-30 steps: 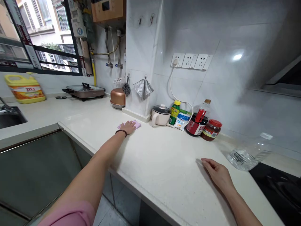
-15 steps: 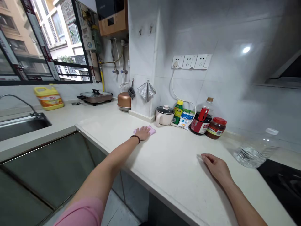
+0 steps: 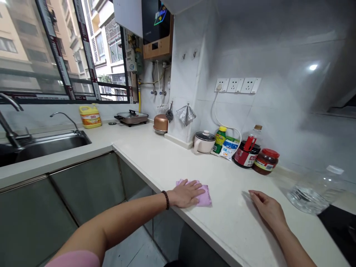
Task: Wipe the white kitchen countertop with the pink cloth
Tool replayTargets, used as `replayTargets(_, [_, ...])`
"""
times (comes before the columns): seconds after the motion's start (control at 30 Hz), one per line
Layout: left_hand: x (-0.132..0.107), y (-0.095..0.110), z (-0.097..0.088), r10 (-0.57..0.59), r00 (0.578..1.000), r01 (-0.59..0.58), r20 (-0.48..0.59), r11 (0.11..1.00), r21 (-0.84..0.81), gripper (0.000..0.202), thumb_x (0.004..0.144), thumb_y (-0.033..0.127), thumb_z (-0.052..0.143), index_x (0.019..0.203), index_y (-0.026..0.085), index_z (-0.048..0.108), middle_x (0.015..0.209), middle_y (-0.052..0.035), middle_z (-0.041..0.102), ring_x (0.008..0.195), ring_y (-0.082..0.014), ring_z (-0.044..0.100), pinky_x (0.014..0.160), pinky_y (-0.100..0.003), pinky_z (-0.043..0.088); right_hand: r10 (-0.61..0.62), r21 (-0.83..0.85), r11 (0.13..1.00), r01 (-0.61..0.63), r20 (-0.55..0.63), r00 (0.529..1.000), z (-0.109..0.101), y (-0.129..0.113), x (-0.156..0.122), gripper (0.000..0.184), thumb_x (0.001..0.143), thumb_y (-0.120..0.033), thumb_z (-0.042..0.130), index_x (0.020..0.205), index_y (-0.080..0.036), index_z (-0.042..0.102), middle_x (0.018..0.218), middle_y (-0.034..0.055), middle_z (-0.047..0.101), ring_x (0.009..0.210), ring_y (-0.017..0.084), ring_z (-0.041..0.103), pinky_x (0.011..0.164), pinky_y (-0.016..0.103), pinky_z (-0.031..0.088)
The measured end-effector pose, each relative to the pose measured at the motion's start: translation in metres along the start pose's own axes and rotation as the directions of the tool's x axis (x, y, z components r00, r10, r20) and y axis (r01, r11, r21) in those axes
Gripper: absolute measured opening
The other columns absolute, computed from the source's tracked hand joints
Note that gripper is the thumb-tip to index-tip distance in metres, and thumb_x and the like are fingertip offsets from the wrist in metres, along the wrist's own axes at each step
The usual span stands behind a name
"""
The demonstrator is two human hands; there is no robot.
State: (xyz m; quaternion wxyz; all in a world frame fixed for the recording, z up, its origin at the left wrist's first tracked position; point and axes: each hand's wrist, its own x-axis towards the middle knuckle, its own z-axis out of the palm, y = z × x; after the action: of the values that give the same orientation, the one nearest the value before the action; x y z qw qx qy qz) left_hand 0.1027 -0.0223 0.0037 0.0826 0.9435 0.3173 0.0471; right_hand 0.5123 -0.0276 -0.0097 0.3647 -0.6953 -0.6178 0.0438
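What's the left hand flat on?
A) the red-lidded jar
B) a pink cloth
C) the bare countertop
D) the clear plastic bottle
B. The left hand lies palm down on the pink cloth, whose edge shows past the fingers.

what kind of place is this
Looks like a home kitchen: a stainless steel sink set into a white countertop, a yellow plastic jug of dish liquid behind it, and a red-lidded glass jar of sauce against the tiled wall.
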Motion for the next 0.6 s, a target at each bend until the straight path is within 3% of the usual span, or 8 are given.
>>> replayTargets(0.1, [-0.029, -0.039, -0.013, -0.188, 0.982, 0.188, 0.002, 0.982, -0.002, 0.062, 0.101, 0.056, 0.019, 0.158, 0.031, 0.023, 0.166, -0.0034, 0.018, 0.153, -0.0272, 0.009, 0.12, -0.058, 0.012, -0.007, -0.007, 1.0, 0.007, -0.001, 1.0, 0.001, 0.0, 0.0, 0.049, 0.08, -0.062, 0.053, 0.1, -0.026, 0.079, 0.097, 0.0044, 0.079, 0.088, 0.03, 0.072, 0.07, 0.036, 0.053])
replayTargets(0.2, [-0.063, -0.094, -0.028, -0.438, 0.899, 0.438, -0.029, 0.899, 0.007, 0.062, 0.101, 0.055, 0.019, 0.158, 0.032, 0.023, 0.166, -0.0024, 0.016, 0.153, -0.025, 0.007, 0.12, -0.055, 0.014, 0.013, -0.016, 1.0, -0.013, 0.008, 1.0, 0.0, -0.001, -0.002, 0.049, 0.08, -0.063, 0.053, 0.101, -0.027, 0.079, 0.096, 0.0046, 0.079, 0.088, 0.03, 0.072, 0.07, 0.036, 0.053])
replayTargets(0.33, [-0.106, -0.168, -0.049, -0.717, 0.694, 0.72, -0.068, 0.692, 0.047, 0.062, 0.101, 0.048, 0.018, 0.159, 0.027, 0.021, 0.166, -0.0054, 0.015, 0.153, -0.0267, 0.012, 0.118, -0.058, 0.017, 0.034, -0.031, 0.999, -0.033, 0.011, 0.999, 0.0, 0.002, -0.001, 0.049, 0.079, -0.062, 0.054, 0.1, -0.026, 0.079, 0.093, 0.0048, 0.079, 0.087, 0.031, 0.072, 0.07, 0.037, 0.053])
replayTargets(0.4, [-0.117, -0.192, -0.059, -0.814, 0.573, 0.819, -0.092, 0.57, 0.059, 0.061, 0.101, 0.046, 0.018, 0.159, 0.026, 0.022, 0.166, -0.0064, 0.016, 0.152, -0.0279, 0.014, 0.117, -0.059, 0.019, 0.034, -0.026, 0.999, -0.033, 0.019, 0.999, 0.002, 0.003, 0.003, 0.048, 0.079, -0.062, 0.054, 0.1, -0.026, 0.078, 0.094, 0.0047, 0.079, 0.089, 0.031, 0.072, 0.071, 0.037, 0.053])
replayTargets(0.47, [-0.119, -0.205, -0.066, -0.867, 0.483, 0.876, -0.125, 0.478, 0.07, 0.06, 0.1, 0.044, 0.018, 0.158, 0.027, 0.024, 0.166, -0.0077, 0.017, 0.151, -0.0289, 0.017, 0.115, -0.06, 0.022, 0.027, -0.014, 1.0, -0.027, 0.03, 0.999, 0.005, 0.0, 0.007, 0.048, 0.079, -0.062, 0.054, 0.1, -0.026, 0.078, 0.096, 0.0046, 0.079, 0.09, 0.032, 0.072, 0.072, 0.038, 0.053])
replayTargets(0.53, [-0.113, -0.205, -0.071, -0.875, 0.461, 0.887, -0.149, 0.453, 0.087, 0.06, 0.1, 0.043, 0.019, 0.157, 0.027, 0.028, 0.165, -0.0089, 0.021, 0.15, -0.0293, 0.021, 0.114, -0.059, 0.026, 0.021, -0.012, 1.0, -0.021, 0.013, 1.0, 0.002, -0.014, 0.003, 0.047, 0.077, -0.061, 0.054, 0.097, -0.026, 0.079, 0.094, 0.0052, 0.079, 0.088, 0.032, 0.072, 0.071, 0.04, 0.053])
replayTargets(0.6, [-0.102, -0.197, -0.072, -0.85, 0.506, 0.862, -0.147, 0.495, 0.109, 0.059, 0.1, 0.042, 0.021, 0.156, 0.027, 0.031, 0.163, -0.0103, 0.026, 0.148, -0.0298, 0.026, 0.111, -0.059, 0.029, 0.013, -0.012, 1.0, -0.013, -0.033, 0.999, -0.005, -0.038, -0.009, 0.044, 0.075, -0.059, 0.055, 0.089, -0.025, 0.079, 0.087, 0.0068, 0.078, 0.08, 0.033, 0.072, 0.069, 0.041, 0.053])
